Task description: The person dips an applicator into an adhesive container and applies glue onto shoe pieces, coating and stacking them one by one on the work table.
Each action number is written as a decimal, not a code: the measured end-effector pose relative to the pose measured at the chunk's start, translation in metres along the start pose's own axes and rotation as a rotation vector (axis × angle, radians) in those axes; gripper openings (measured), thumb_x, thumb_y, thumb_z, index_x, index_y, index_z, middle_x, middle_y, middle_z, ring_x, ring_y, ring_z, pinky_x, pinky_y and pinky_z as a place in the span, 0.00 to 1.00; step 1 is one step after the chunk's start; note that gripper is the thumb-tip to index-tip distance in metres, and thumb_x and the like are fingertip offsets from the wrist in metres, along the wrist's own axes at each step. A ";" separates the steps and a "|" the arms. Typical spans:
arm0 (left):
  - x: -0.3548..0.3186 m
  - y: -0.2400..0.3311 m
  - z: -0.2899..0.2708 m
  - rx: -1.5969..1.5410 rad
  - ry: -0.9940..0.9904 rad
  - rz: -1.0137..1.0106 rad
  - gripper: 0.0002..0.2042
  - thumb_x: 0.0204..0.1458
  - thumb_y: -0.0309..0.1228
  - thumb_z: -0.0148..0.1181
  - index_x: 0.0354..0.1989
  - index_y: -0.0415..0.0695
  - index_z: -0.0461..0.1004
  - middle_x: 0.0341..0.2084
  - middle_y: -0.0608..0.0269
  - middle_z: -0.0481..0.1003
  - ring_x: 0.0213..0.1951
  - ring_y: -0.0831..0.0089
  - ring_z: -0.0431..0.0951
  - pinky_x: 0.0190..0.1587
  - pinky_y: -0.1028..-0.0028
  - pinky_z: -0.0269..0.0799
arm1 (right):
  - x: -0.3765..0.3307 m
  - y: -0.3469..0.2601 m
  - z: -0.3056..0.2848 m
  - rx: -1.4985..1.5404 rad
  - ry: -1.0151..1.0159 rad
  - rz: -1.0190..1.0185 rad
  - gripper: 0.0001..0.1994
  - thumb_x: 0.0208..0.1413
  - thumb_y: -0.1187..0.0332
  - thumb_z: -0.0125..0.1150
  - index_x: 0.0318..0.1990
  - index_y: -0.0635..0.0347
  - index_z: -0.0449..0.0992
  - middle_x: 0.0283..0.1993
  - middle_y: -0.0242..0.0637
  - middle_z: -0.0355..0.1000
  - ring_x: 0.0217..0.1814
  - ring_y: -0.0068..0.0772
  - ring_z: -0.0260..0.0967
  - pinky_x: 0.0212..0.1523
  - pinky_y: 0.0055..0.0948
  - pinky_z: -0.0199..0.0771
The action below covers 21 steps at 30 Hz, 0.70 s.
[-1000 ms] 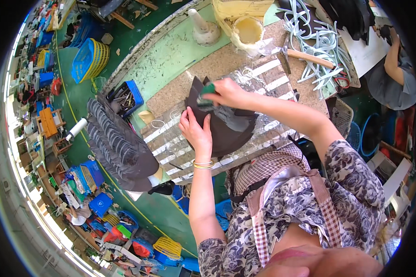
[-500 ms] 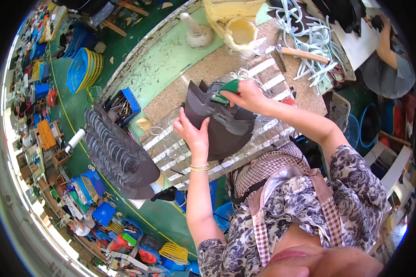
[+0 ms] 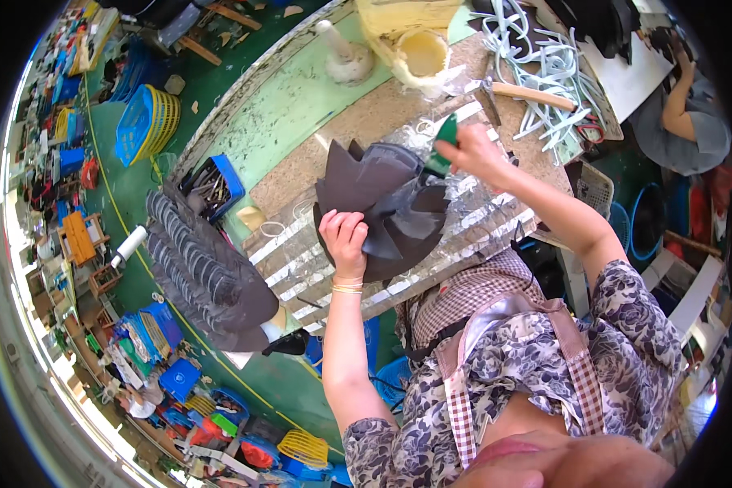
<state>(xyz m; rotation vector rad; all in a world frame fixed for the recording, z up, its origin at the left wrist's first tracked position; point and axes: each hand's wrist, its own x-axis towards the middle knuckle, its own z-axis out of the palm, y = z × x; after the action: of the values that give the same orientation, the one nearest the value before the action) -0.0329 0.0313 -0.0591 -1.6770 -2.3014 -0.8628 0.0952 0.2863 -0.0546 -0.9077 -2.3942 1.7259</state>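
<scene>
Dark grey-brown cut sheet pieces (image 3: 348, 180), with curved and pointed edges, lie stacked in front of me on the workbench. Greyish smears show on some of their surfaces. My left hand (image 3: 346, 244) rests at the near left of the stack, its fingers curled closed on a dark piece. Just beyond the stack's right side, my right hand (image 3: 481, 154) grips a flat green scraper (image 3: 446, 138). The scraper stands on edge, apart from the dark pieces.
Overlapping dark pieces (image 3: 215, 272) fan out at the bench's left edge, beside a blue box (image 3: 229, 189) of tools. A yellowish pot (image 3: 424, 57), a hammer (image 3: 537, 95) and pale blue strips (image 3: 537, 61) lie farther off. Another person (image 3: 681, 126) sits at the right.
My right hand has moved right with the green scraper, off the dark pieces. My left hand's spread fingers have curled in, and the pieces under it have shifted and folded.
</scene>
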 end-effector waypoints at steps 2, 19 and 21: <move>-0.006 -0.004 -0.013 -0.035 0.042 -0.012 0.05 0.37 0.26 0.55 0.22 0.44 0.65 0.31 0.64 0.75 0.38 0.66 0.72 0.48 0.61 0.66 | -0.003 -0.018 0.004 0.171 0.041 0.014 0.11 0.52 0.68 0.56 0.27 0.70 0.73 0.19 0.36 0.71 0.16 0.21 0.69 0.16 0.20 0.68; -0.203 -0.120 -0.174 -0.002 0.885 -1.322 0.27 0.36 0.28 0.71 0.44 0.31 0.66 0.41 0.54 0.71 0.42 0.65 0.71 0.48 0.67 0.66 | -0.038 -0.060 -0.027 0.193 0.340 -0.033 0.12 0.54 0.62 0.58 0.33 0.63 0.74 0.24 0.29 0.72 0.22 0.17 0.66 0.24 0.17 0.65; -0.164 -0.115 -0.150 0.418 0.743 -1.354 0.32 0.30 0.35 0.74 0.42 0.29 0.65 0.37 0.43 0.70 0.41 0.53 0.70 0.46 0.60 0.64 | -0.031 -0.064 -0.049 0.148 0.430 -0.085 0.12 0.54 0.62 0.58 0.33 0.63 0.75 0.25 0.29 0.72 0.23 0.18 0.67 0.26 0.18 0.66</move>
<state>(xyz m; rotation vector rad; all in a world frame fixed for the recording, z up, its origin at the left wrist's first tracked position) -0.1091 -0.2074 -0.0507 0.5143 -2.4700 -0.8033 0.1118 0.2996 0.0290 -1.0161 -1.9744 1.4730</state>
